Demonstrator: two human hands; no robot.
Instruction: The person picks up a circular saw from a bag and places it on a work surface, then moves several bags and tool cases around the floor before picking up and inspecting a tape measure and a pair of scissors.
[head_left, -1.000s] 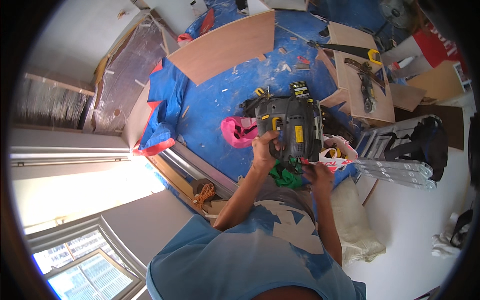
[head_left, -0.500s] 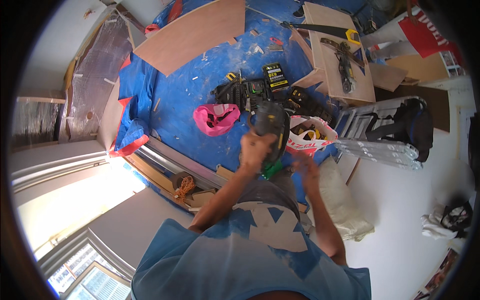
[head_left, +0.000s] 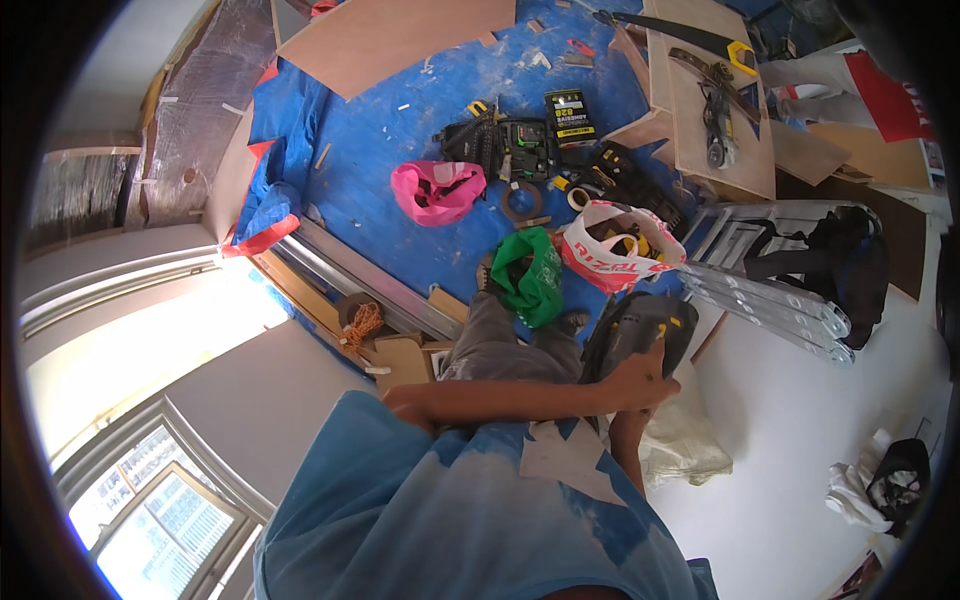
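Note:
A dark grey and black case (head_left: 640, 330) with small yellow marks is in front of my body, right of my legs and above the floor. Across my waist reaches my left arm, and my left hand (head_left: 636, 384) is closed at the near end of the case, with one finger lying along its surface. Close beneath it is my right hand (head_left: 629, 424), its fingers hidden behind the left hand and the case. A green bag (head_left: 541, 278) stands between my feet. Just beyond the case sits a white and red plastic bag (head_left: 597, 243) with tape rolls and tools in it.
On the blue floor sheet (head_left: 370, 200) lie a pink bag (head_left: 440, 194), an open black tool case (head_left: 527, 150), a black and yellow tin (head_left: 570, 118) and a tape roll (head_left: 521, 202). To the right are a folded ladder (head_left: 770, 300), wooden panels (head_left: 700, 140) and a handsaw (head_left: 680, 35).
The dark case has moved right and nearer my body, uncovering the green bag and the tape roll. My left hand went with it; my right hand came in beneath.

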